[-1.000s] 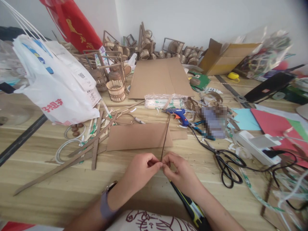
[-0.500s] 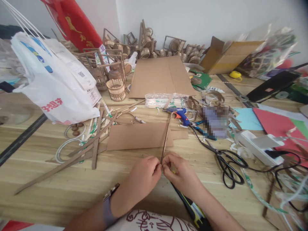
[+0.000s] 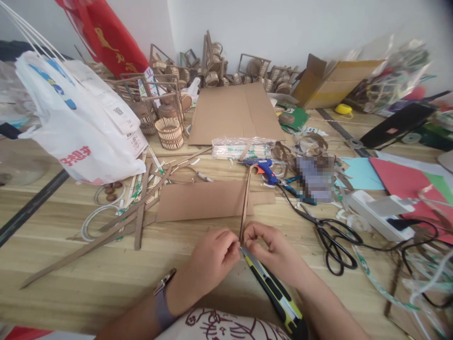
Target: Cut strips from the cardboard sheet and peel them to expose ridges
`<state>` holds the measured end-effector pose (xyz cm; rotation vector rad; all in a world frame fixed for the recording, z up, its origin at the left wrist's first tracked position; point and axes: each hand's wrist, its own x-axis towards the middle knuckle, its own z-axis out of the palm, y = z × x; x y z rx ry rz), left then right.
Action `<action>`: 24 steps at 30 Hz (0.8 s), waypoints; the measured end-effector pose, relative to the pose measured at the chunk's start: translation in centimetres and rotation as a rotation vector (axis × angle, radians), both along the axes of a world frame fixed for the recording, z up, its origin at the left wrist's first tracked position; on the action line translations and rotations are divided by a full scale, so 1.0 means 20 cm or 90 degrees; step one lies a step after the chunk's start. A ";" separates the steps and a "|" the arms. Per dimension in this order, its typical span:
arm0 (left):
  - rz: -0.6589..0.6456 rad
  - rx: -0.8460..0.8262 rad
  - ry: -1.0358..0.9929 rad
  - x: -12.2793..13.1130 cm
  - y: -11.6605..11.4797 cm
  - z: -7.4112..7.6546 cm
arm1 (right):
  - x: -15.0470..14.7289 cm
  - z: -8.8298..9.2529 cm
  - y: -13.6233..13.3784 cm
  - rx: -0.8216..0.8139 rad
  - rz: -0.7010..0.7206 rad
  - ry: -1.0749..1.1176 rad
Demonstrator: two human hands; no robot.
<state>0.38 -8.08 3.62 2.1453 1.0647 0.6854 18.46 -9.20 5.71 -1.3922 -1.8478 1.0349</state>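
A thin brown cardboard strip (image 3: 245,200) stands on edge and runs away from me over a flat cardboard piece (image 3: 201,200). My left hand (image 3: 212,257) pinches its near end with thumb and forefinger. My right hand (image 3: 274,250) is curled shut right beside it, fingertips touching the same end of the strip. A black and yellow utility knife (image 3: 274,288) lies under my right wrist, its blade tip at the meeting point of the two hands. A watch (image 3: 161,297) is on my left wrist.
Black scissors (image 3: 332,243) lie to the right, a blue glue gun (image 3: 264,167) behind the strip. A white plastic bag (image 3: 79,123) sits at left, loose cardboard strips (image 3: 116,226) beside it. Woven cardboard baskets (image 3: 170,132), a large cardboard sheet (image 3: 235,113), coloured paper (image 3: 399,177) and a power strip (image 3: 380,212) fill the back and right.
The knife's blade end has come into full view between my hands. The strip has tilted slightly to the right; both hands stay pinched at its near end.
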 end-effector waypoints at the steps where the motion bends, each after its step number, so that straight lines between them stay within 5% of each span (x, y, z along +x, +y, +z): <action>1: 0.010 -0.012 -0.024 0.00 0.00 0.01 | 0.00 0.00 0.00 0.044 -0.019 0.001; 6: 0.054 -0.108 -0.100 -0.01 0.01 0.03 | 0.00 -0.05 -0.01 0.312 -0.042 -0.046; 10: 0.046 -0.103 -0.112 -0.01 0.01 0.02 | 0.00 -0.07 -0.01 0.406 -0.025 -0.088; 19: 0.006 -0.006 -0.103 -0.01 0.00 0.01 | -0.03 -0.03 -0.03 0.378 -0.074 -0.044; 24: 0.006 -0.091 -0.114 -0.02 0.01 0.04 | -0.03 -0.06 -0.03 0.340 -0.089 -0.023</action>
